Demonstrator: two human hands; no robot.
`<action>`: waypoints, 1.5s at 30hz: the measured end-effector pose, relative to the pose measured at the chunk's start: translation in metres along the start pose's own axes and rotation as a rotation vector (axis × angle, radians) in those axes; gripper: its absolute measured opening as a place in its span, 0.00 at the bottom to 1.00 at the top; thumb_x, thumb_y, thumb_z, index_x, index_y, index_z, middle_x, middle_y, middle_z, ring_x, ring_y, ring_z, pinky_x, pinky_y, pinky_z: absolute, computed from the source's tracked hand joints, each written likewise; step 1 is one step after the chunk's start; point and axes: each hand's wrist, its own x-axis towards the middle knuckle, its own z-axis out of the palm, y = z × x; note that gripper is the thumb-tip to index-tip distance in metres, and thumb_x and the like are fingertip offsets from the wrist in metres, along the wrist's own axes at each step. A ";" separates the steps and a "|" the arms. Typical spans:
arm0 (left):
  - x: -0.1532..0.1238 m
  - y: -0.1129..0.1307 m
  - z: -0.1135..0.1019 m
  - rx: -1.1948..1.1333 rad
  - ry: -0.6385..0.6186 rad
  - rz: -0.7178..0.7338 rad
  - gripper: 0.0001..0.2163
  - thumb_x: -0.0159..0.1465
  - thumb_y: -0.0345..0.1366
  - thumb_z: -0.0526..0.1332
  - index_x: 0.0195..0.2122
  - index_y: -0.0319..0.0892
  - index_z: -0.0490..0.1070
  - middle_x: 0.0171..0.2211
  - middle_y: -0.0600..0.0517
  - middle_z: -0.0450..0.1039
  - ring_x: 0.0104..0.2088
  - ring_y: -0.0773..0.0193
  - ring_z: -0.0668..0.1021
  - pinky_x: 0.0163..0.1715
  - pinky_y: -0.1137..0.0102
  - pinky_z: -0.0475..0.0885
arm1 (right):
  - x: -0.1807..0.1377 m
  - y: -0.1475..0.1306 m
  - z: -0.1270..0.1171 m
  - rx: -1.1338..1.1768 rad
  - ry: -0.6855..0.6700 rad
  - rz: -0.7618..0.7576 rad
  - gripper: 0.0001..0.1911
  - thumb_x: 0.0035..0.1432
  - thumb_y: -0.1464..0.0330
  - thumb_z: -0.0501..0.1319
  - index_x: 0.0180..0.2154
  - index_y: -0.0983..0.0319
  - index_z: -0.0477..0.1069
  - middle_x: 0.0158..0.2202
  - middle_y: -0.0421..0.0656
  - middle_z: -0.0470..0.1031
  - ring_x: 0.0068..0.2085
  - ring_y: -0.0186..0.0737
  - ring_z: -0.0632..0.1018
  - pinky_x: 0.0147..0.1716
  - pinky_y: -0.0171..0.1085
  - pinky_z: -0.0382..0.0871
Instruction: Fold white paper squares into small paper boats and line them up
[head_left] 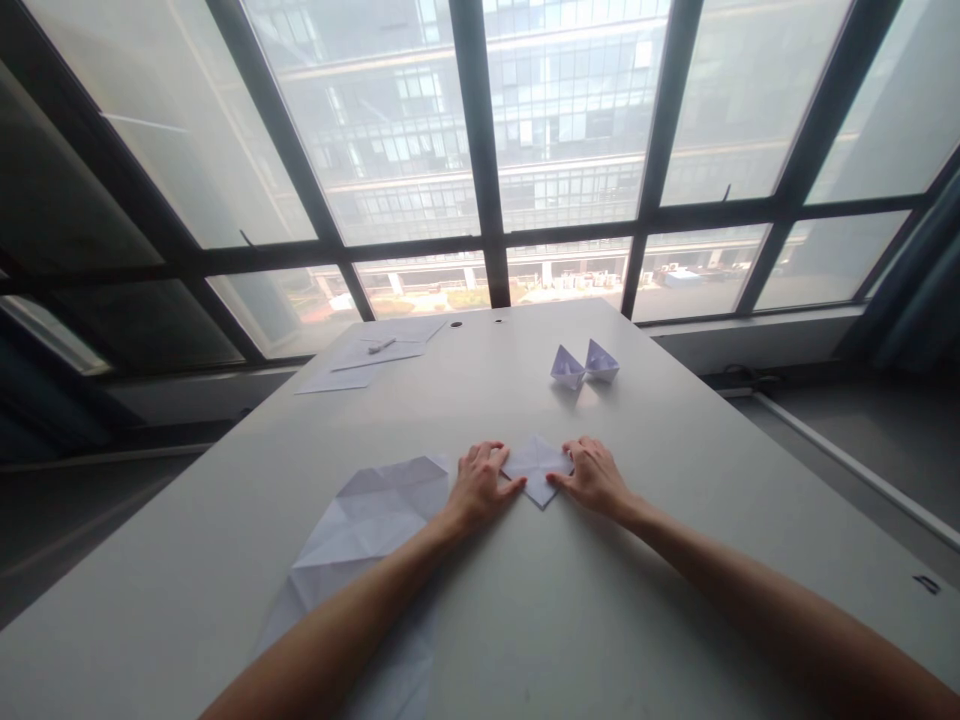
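Observation:
A small folded square of white paper (537, 462) lies flat on the table with one corner toward me, and crease lines cross at its middle. My left hand (481, 482) grips its left corner, thumb near the front edge and fingers bent at the back. On the opposite side my right hand (594, 476) pinches the right corner in much the same way. Beyond my right hand stand two folded paper shapes (568, 367) with pointed tops, side by side. Under my left forearm lies a large creased white sheet (367, 520), partly covered by the arm.
The white table (675, 560) runs forward to tall dark-framed windows (491, 200). At its far left are several white sheets (337, 378) with a small pale object (382, 346) on them. A round hole (456, 324) is near the far edge, and a dark mark (926, 584) at the right.

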 end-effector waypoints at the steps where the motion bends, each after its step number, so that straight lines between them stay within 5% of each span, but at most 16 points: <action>1: 0.000 0.000 0.000 -0.008 -0.001 0.003 0.21 0.62 0.48 0.65 0.52 0.44 0.73 0.55 0.43 0.69 0.56 0.47 0.68 0.54 0.54 0.64 | 0.000 -0.001 0.000 0.007 0.001 0.002 0.21 0.55 0.55 0.67 0.43 0.63 0.74 0.42 0.50 0.73 0.46 0.49 0.71 0.45 0.40 0.60; 33: 0.003 0.000 0.000 -0.138 -0.050 -0.004 0.16 0.61 0.44 0.67 0.49 0.46 0.75 0.57 0.45 0.68 0.57 0.47 0.68 0.56 0.52 0.62 | -0.006 -0.021 -0.003 0.131 -0.060 0.076 0.26 0.54 0.69 0.67 0.54 0.64 0.67 0.48 0.53 0.70 0.49 0.50 0.71 0.51 0.41 0.63; 45: 0.003 0.000 0.000 -0.151 -0.040 0.003 0.16 0.60 0.43 0.67 0.48 0.46 0.75 0.55 0.46 0.70 0.57 0.47 0.69 0.56 0.52 0.63 | -0.005 -0.012 -0.011 0.021 -0.133 0.113 0.21 0.55 0.63 0.67 0.48 0.62 0.67 0.43 0.54 0.73 0.43 0.52 0.75 0.42 0.42 0.64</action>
